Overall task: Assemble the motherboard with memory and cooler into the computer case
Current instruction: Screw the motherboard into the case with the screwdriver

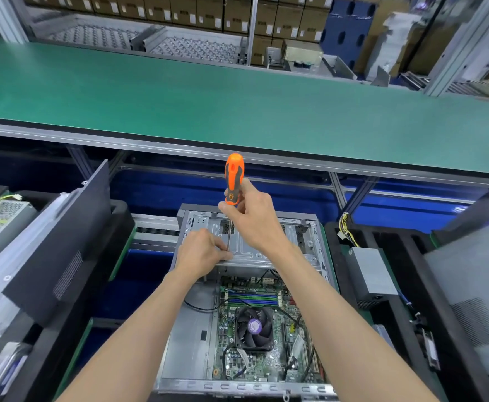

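- Two hands work over the open computer case (246,384): the right hand (253,217) grips an orange screwdriver (234,178) upright, the left hand (201,252) pinches at the metal drive bracket (254,248).
- The motherboard (254,323) lies inside the case, its cooler (254,327) bearing a purple label too blurred to read.

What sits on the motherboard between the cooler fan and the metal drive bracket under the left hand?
In the head view, the row of memory slots lies between the cooler fan and the metal drive bracket; left hand rests on that bracket.
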A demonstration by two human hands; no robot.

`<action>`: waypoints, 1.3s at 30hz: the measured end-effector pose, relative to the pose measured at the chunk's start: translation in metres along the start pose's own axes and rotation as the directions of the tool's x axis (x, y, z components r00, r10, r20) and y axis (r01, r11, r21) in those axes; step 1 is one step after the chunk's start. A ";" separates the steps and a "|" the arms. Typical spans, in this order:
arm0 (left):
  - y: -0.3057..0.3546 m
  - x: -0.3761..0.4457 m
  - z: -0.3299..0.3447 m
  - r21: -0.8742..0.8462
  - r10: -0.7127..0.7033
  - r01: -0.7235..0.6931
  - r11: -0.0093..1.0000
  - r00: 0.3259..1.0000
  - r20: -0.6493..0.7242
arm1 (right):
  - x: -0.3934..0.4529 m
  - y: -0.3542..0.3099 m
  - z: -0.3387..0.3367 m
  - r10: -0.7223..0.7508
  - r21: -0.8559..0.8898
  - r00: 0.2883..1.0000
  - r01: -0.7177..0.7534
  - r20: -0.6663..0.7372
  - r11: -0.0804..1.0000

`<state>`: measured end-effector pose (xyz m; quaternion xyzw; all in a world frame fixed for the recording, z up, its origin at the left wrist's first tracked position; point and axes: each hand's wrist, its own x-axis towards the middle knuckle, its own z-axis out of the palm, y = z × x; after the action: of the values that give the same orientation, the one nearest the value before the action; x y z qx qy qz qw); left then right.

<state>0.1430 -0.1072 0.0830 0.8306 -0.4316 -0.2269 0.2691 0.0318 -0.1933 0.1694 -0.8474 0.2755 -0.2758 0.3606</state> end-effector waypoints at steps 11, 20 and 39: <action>-0.005 0.001 0.003 -0.018 0.027 -0.027 0.999 0.999 -0.022 | -0.006 -0.013 0.005 -0.130 -0.097 0.990 0.124 -0.053 0.988; -0.009 0.000 0.003 -0.039 0.048 -0.049 0.998 0.998 -0.039 | -0.018 0.002 0.010 -0.047 -0.122 0.998 0.043 -0.031 0.992; -0.009 -0.005 0.005 -0.051 0.049 -0.052 0.997 0.997 -0.065 | -0.014 -0.002 0.007 -0.005 -0.239 1.000 -0.002 -0.030 0.971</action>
<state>0.1427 -0.0999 0.0738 0.8188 -0.4375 -0.2048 0.3103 0.0279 -0.1795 0.1629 -0.8807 0.3113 -0.2536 0.2513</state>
